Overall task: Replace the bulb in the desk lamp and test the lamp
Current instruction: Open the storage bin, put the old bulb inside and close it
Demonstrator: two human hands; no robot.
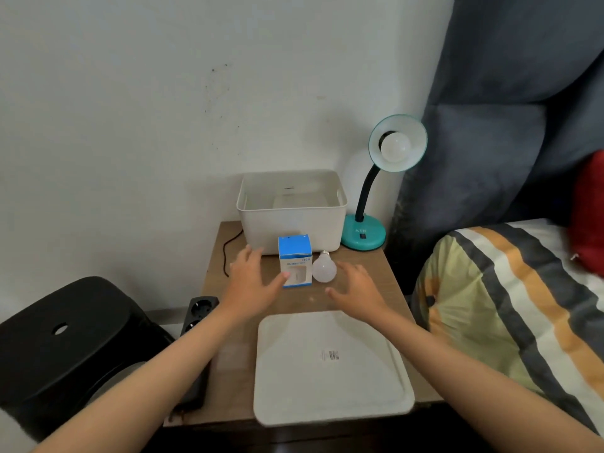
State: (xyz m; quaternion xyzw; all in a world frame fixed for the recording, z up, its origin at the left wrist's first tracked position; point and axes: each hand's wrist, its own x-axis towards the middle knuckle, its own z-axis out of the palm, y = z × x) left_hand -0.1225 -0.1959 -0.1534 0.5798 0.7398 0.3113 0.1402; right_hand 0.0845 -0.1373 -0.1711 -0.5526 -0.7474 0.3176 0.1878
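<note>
A teal desk lamp (364, 235) stands at the back right of the small wooden table (366, 279), its shade tipped toward me with a white bulb (396, 146) in the socket. A blue and white bulb box (295, 261) stands upright mid-table. A loose white bulb (324, 269) lies just right of the box. My left hand (251, 276) hovers left of the box with fingers spread, its thumb at the box's lower corner. My right hand (358, 289) hovers right of the loose bulb, fingers relaxed, holding nothing.
A white plastic bin (291, 220) stands behind the box. Its flat white lid (330, 367) lies at the table's front. A black power strip (199, 312) and a black stool (68, 335) are to the left. A bed with a striped cover (510, 289) lies right.
</note>
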